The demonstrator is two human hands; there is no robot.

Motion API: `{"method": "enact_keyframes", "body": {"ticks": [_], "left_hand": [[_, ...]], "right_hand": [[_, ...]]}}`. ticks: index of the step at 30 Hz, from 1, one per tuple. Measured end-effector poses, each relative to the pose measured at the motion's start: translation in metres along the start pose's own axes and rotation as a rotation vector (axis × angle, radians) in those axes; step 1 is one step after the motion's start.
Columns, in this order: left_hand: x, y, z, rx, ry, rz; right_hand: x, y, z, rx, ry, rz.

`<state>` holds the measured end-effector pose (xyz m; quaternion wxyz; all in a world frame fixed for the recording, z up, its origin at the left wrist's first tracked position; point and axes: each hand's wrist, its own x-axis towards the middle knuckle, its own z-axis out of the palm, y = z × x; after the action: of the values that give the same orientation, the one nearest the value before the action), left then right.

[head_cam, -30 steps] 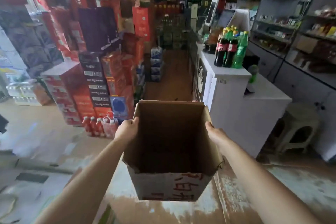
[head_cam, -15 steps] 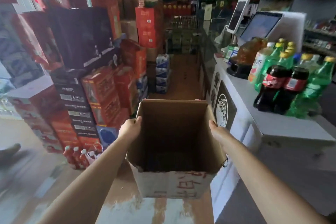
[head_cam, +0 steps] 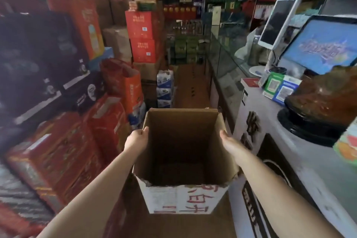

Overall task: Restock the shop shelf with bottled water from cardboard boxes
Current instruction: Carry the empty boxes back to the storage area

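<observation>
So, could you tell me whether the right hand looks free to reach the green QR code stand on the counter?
Probably not as things stand: the right hand grips the wall of the empty cardboard box, as does the left hand. The QR code stand sits unobstructed on the counter, though reach is uncertain.

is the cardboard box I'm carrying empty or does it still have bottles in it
Empty. The cardboard box is open-topped, and its bare dark bottom shows no bottles.

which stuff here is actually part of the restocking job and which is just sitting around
Part of the job:
cardboard box, open-topped, nothing visible inside
left hand, grip on its left wall
right hand, grip on its right wall

Just sitting around:
stacked red cartons
white counter
blue-lit screen
white tablet
QR code cards
</observation>
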<state>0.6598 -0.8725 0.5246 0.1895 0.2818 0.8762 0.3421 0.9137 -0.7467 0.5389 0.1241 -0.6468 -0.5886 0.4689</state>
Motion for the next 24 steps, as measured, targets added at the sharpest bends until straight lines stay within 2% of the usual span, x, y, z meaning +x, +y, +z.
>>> {"method": "enact_keyframes", "body": {"ticks": [10, 14, 17, 24], "left_hand": [[0.262, 0.080, 0.066, 0.015, -0.022, 0.042], [0.377, 0.101, 0.099, -0.032, -0.008, -0.027], [0.450, 0.123, 0.115, -0.037, 0.014, -0.082], [0.612, 0.153, 0.137, -0.102, 0.075, -0.149]], "right_hand": [[0.260, -0.149, 0.026, -0.057, 0.018, 0.009], [0.375, -0.217, 0.041, -0.097, -0.039, 0.016], [0.454, -0.271, 0.052, -0.124, -0.019, 0.016], [0.610, -0.382, 0.085, -0.233, -0.096, -0.038]]}}
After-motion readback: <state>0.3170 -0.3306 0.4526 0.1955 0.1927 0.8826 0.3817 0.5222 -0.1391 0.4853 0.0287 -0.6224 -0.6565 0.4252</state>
